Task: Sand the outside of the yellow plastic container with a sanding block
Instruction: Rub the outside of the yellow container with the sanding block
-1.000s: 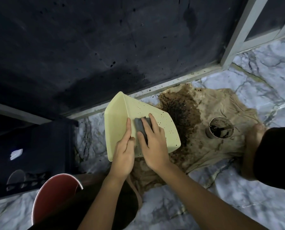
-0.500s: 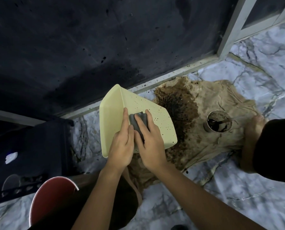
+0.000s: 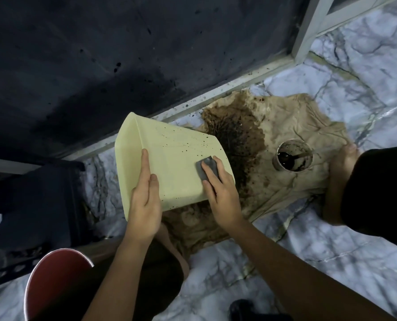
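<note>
Yellow container (image 3: 176, 167) tilted; L hand (image 3: 144, 200) flat on side, fingers straight; R hand (image 3: 223, 191) grips sanding block (image 3: 207, 168) on face

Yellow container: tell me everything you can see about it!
The yellow container is pale, smooth-looking plastic with flat sides and rounded corners, speckled with small dark spots. It is tilted above a stained brown cloth. The left hand rests flat on its side; the right hand holds a grey sanding block against it.
</note>
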